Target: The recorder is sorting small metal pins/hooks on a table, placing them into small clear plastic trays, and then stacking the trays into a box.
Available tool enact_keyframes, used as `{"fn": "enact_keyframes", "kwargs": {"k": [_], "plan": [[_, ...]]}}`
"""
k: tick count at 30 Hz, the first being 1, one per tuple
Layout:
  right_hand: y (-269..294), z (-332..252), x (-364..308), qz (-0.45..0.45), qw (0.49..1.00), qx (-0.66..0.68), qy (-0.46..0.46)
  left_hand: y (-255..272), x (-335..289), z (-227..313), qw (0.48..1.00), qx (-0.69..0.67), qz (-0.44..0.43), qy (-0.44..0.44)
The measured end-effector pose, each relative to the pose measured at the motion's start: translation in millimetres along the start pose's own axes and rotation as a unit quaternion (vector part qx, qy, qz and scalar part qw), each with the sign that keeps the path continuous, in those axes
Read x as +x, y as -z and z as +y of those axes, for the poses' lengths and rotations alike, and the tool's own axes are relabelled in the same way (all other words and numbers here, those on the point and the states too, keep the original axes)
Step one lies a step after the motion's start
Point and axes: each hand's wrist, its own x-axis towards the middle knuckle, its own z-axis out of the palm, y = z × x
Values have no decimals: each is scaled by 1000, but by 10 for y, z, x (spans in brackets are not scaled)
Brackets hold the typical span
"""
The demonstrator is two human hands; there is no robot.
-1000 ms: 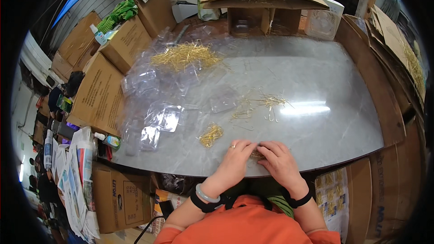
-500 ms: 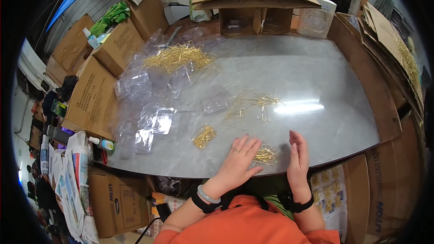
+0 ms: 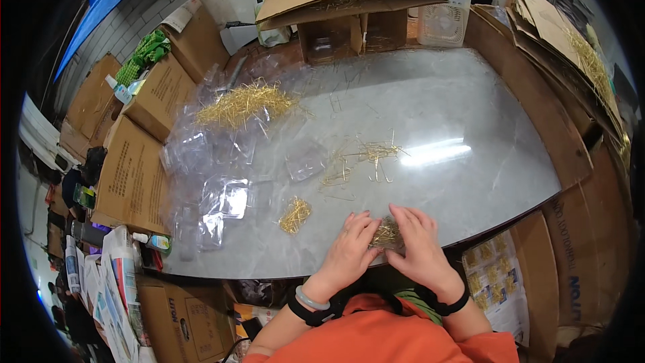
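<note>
Between my two hands, near the table's front edge, is a small bunch of gold wire hooks (image 3: 387, 233), with what looks like clear plastic around it. My left hand (image 3: 351, 240) presses in from the left side, fingers together and thumb toward me. Curving over the right side is my right hand (image 3: 418, 242), fingertips at the far edge of the bunch and thumb at the near edge. The fingers partly hide it. Left of my left hand lies another compact heap of gold hooks (image 3: 295, 216). Farther off, loose gold hooks (image 3: 378, 152) are scattered.
Clear plastic trays (image 3: 235, 198) cover the table's left side, under a large gold wire heap (image 3: 245, 102). Cardboard boxes (image 3: 131, 168) line the left edge. A cardboard shelf (image 3: 349, 7) and a white fan (image 3: 443, 19) stand at the back. Cardboard (image 3: 531, 104) borders the right.
My right hand has moved left and both hands have closed in on the bunch of gold hooks, which lay between them before. The whole view has shifted slightly.
</note>
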Motion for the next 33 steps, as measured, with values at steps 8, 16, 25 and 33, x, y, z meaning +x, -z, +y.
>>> {"fn": "enact_keyframes", "kwargs": {"k": [8, 16, 25, 33], "plan": [[-56, 196, -251, 55, 996, -62, -42, 21, 58, 142, 1000, 14, 24, -10], [-132, 295, -276, 138, 987, -65, -49, -117, 7, -13, 998, 62, 10, -6], [-302, 305, -112, 183, 981, -64, -2, 13, 69, 211, 998, 52, 22, 15], [-205, 177, -152, 152, 987, -46, -14, -148, 2, 72, 992, 97, 80, 32]]}}
